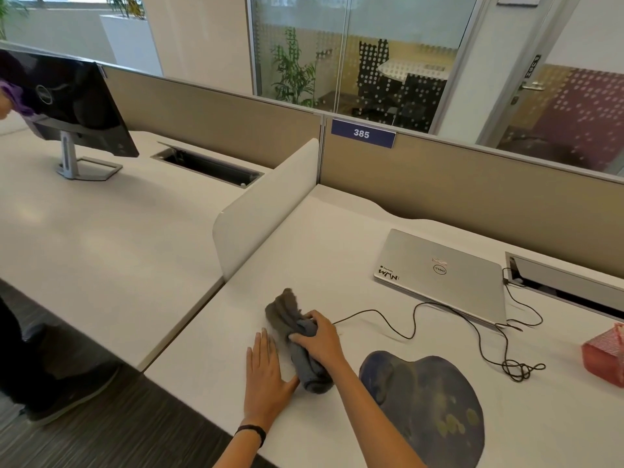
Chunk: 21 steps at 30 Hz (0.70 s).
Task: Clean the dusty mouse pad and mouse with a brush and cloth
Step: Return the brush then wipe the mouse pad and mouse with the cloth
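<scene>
The black cable runs in under the right hand and the grey cloth, so its near end is hidden (whatever it joins cannot be seen). The mouse pad is cut off by the bottom edge, the red box by the right edge.

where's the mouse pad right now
In the head view, the mouse pad lies flat on the desk at lower right, just right of the right hand gripping the grey cloth, in front of the closed laptop.
</scene>
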Available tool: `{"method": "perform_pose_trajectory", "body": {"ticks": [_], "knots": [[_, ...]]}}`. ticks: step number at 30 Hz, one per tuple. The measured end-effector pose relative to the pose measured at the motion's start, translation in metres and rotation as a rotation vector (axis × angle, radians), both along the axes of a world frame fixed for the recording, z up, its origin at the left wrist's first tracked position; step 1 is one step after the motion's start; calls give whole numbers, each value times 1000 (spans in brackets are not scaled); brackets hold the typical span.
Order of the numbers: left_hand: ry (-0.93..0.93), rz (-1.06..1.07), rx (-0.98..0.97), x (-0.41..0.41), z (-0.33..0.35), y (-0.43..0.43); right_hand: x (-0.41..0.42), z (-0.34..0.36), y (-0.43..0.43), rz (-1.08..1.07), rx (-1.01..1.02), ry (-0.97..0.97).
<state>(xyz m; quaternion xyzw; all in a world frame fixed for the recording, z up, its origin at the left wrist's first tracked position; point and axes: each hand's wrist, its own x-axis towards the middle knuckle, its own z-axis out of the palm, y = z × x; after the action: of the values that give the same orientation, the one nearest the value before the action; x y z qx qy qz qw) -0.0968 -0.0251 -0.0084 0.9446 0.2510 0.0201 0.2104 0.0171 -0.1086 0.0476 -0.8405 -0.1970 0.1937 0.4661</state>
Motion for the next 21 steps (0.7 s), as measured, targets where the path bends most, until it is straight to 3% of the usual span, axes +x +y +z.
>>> {"method": "perform_pose_trajectory", "body": {"ticks": [3, 6, 13, 21], "knots": [[15, 15, 46, 1, -5, 1, 10, 7, -11, -282, 193, 166], [-18, 11, 43, 1, -5, 0, 20, 7, -22, -378, 167, 158], [-161, -32, -51, 0, -1, -2, 12, 6, -19, -96, -27, 1], [-113, -74, 13, -2, 7, -4, -14, 7, 4, 77, -313, -375]]}}
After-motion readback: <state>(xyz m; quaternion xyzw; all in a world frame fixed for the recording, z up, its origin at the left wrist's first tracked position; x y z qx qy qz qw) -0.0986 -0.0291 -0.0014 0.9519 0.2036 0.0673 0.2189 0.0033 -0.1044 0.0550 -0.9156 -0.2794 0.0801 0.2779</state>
